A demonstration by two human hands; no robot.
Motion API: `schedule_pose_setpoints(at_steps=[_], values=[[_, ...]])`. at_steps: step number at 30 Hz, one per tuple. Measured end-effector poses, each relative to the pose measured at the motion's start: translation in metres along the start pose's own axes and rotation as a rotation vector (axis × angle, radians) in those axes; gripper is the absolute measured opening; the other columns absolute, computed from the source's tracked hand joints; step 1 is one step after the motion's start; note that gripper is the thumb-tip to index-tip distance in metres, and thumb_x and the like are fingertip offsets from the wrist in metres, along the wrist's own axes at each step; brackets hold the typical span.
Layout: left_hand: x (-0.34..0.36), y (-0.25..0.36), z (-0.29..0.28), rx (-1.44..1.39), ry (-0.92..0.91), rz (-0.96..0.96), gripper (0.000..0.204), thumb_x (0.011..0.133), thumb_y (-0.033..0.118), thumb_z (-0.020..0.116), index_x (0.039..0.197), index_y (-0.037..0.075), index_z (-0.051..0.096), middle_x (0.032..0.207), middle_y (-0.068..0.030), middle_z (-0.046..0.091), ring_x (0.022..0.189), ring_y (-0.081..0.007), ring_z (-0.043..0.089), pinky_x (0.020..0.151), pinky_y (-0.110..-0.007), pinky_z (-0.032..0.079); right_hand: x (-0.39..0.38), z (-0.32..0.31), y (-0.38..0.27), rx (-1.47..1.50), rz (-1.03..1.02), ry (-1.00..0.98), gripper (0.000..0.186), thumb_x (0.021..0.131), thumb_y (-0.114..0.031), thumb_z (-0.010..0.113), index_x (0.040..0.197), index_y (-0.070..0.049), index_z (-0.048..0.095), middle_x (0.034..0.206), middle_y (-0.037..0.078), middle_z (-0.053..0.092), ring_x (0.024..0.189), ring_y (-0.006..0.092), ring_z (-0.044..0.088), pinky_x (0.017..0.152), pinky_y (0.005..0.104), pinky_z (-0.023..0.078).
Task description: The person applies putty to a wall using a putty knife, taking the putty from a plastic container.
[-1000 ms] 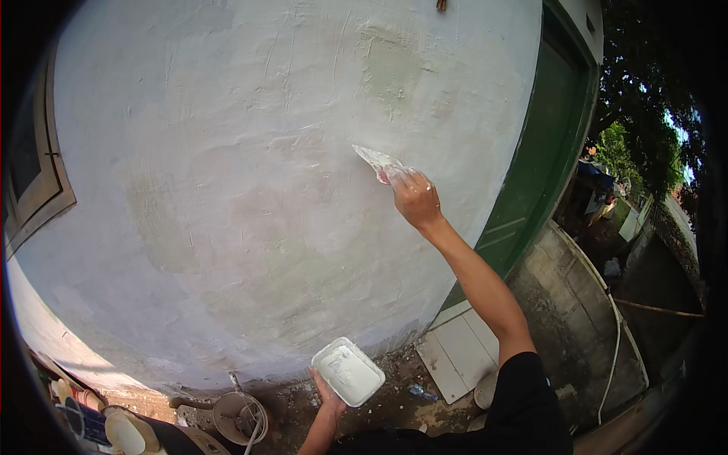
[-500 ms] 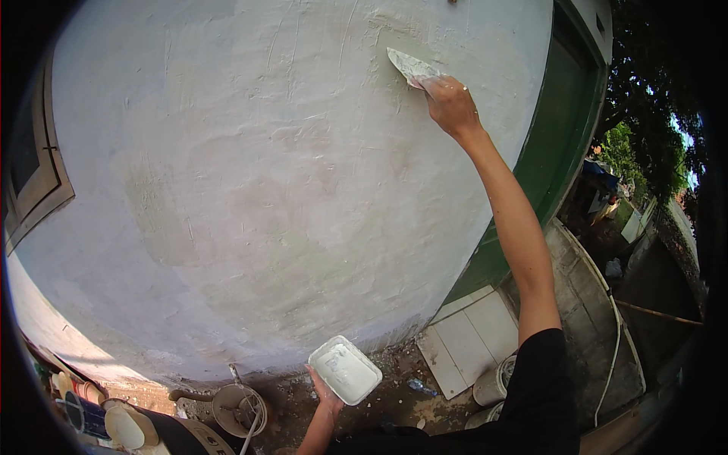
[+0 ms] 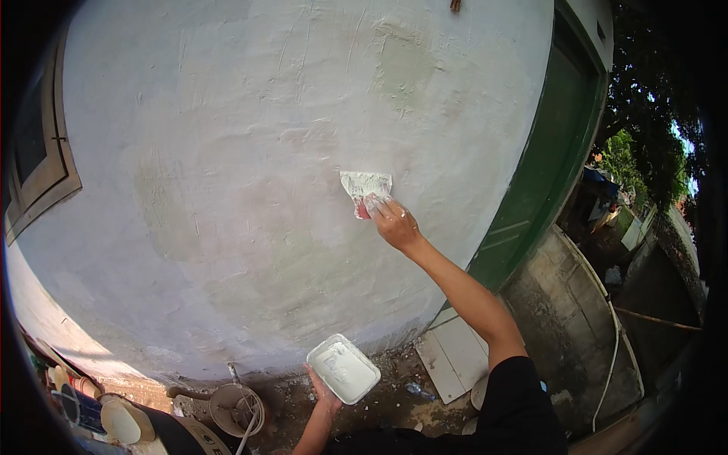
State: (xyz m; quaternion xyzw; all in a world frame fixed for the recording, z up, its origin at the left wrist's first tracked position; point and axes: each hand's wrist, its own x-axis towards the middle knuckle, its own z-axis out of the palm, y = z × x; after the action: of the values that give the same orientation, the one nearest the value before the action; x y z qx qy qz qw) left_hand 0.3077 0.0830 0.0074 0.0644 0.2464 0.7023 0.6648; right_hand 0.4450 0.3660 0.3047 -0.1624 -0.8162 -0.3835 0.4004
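My right hand (image 3: pixel 394 221) grips a putty knife (image 3: pixel 365 186) with a wide blade smeared in white paste and a bit of red showing by the fingers. Its blade is at the middle of the white wall (image 3: pixel 250 152); whether the edge touches the surface I cannot tell. Patches of grey-green and pinkish tone mark the wall, along with raised ridges and streaks. Low down, my left hand (image 3: pixel 324 393) holds a white rectangular tub (image 3: pixel 343 369) by its left side. White paste lies inside the tub. Some of the left fingers are hidden under it.
A green door (image 3: pixel 531 174) stands right of the wall, a framed window (image 3: pixel 45 167) at far left. Below are a bucket (image 3: pixel 236 409), pale tiles (image 3: pixel 452 356) leaning by the doorway, and a dark drum with containers at lower left. A low concrete wall (image 3: pixel 569 303) runs right.
My right hand has moved the putty knife down and left, from the upper wall to its middle; the blade now points upward. The left hand and tub have barely shifted.
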Motion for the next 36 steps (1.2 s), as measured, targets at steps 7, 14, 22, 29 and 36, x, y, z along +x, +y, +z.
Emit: schedule_pose_setpoints(at_steps=[7,14,22,29,36], values=[[-0.004,-0.003,-0.013,0.008,-0.014,0.031,0.092,0.083,0.081,0.023,0.141,0.012,0.039,0.14,-0.011,0.045,0.124,-0.0328,0.047,0.103,-0.048,0.04,0.079,-0.066,0.081,-0.053,0.149,0.214,0.025,0.077,0.0,0.06,0.102,-0.001,0.065,0.092,0.012,0.067,0.082,0.0296,0.063,0.073,0.0365,0.054],[-0.006,-0.004,-0.008,0.019,0.003,0.02,0.091,0.084,0.08,0.022,0.142,0.013,0.039,0.14,-0.0107,0.046,0.125,-0.0329,0.046,0.104,-0.048,0.039,0.141,-0.093,0.164,-0.138,0.045,0.201,0.023,0.077,0.0,0.064,0.1,-0.002,0.066,0.092,0.013,0.067,0.084,0.0313,0.062,0.073,0.0394,0.051],[-0.021,0.004,0.012,-0.002,0.035,0.056,0.09,0.084,0.08,0.023,0.138,0.012,0.043,0.134,-0.0108,0.051,0.119,-0.0323,0.052,0.101,-0.048,0.043,0.08,-0.027,0.083,-0.12,0.061,-0.066,0.026,0.077,-0.001,0.056,0.102,0.002,0.063,0.103,0.016,0.066,0.093,0.0268,0.063,0.076,0.0351,0.056],[-0.021,0.001,0.017,-0.012,-0.031,0.051,0.094,0.081,0.083,0.025,0.14,0.011,0.04,0.136,-0.0113,0.049,0.122,-0.0323,0.05,0.102,-0.049,0.042,0.002,0.004,-0.001,-0.135,-0.031,-0.124,0.029,0.078,-0.008,0.057,0.104,0.004,0.062,0.108,0.019,0.066,0.088,0.0237,0.065,0.075,0.0335,0.056],[-0.019,-0.008,-0.001,-0.011,-0.003,0.027,0.091,0.084,0.08,0.023,0.14,0.011,0.04,0.137,-0.0115,0.049,0.122,-0.0329,0.05,0.102,-0.049,0.042,0.036,-0.052,0.032,0.173,0.373,0.079,0.016,0.086,-0.008,0.056,0.097,-0.001,0.065,0.088,0.019,0.067,0.079,0.0324,0.063,0.067,0.0404,0.051]])
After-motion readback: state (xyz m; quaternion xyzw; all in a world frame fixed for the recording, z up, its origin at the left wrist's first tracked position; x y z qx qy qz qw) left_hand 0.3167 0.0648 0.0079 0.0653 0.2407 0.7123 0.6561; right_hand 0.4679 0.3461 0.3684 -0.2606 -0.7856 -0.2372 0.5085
